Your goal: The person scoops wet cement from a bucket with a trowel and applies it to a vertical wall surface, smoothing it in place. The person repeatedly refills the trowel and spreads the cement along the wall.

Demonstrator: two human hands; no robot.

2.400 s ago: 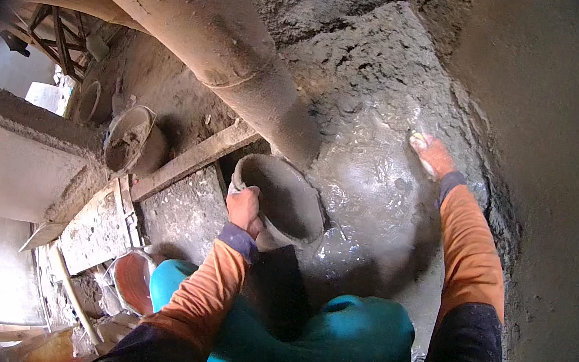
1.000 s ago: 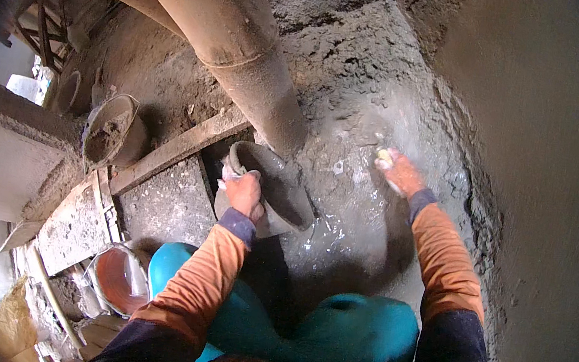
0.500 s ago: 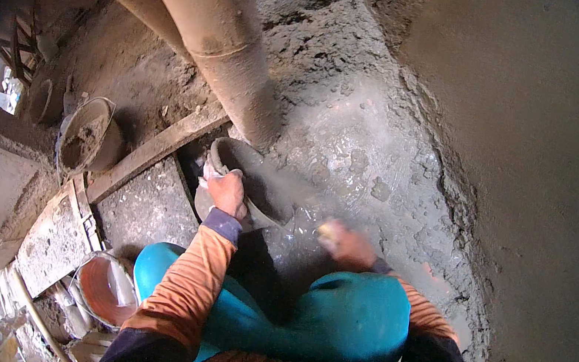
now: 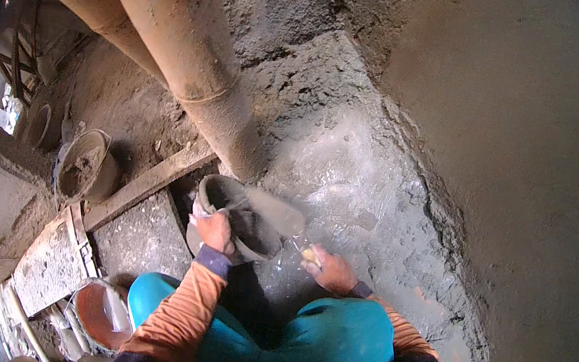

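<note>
My left hand (image 4: 213,229) grips the near left rim of a grey, mortar-stained bucket (image 4: 265,252), which tilts on its side between the wooden board and the wet ground. In my right hand (image 4: 333,270) is the pale handle of a trowel (image 4: 276,211). Its long grey blade lies across the bucket's mouth, pointing left. Some grey mortar shows inside the bucket, though the blade and rim hide part of it. Wet grey cement (image 4: 347,197) spreads over the surface just beyond my right hand.
Two thick bamboo poles (image 4: 194,69) slant down to the bucket's far side. A smooth plastered wall (image 4: 514,177) rises at right. At left are a second bucket (image 4: 105,172), a wooden plank (image 4: 151,179), and an orange-lined bucket (image 4: 94,313) beside my left leg.
The trowel, blurred before, now shows clearly with its blade over the bucket's mouth. My right hand has shifted slightly left and down. My left hand keeps its hold on the rim.
</note>
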